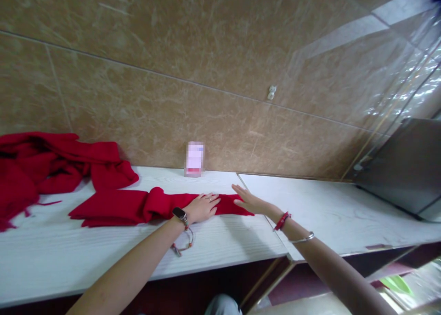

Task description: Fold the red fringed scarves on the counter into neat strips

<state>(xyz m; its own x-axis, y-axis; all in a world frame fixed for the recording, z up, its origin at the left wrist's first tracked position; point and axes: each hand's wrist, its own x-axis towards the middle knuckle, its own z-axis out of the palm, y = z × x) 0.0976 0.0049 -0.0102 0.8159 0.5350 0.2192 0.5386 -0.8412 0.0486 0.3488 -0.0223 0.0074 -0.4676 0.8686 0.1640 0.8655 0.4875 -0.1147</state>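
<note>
A long red scarf [172, 203] lies in a narrow strip along the white wooden surface, with flat folded layers at its left end and a raised rolled fold beside them. My left hand [203, 208] rests flat on the middle of the strip, fingers stretched out. Over the scarf's right end is my right hand [251, 202], its fingers straight and the thumb apart; whether it touches the cloth I cannot tell. Both hands are open and grip nothing. Farther left, a loose heap of red fabric [65, 163] with fringed ends lies crumpled against the wall.
A phone-like upright object [195, 159], blurred out, leans on the brown tiled wall [172, 103] behind the scarf. The white surface [317, 209] continues right across a seam to a dark grey box-shaped thing [403, 168]. Its front edge drops to open dark shelving below.
</note>
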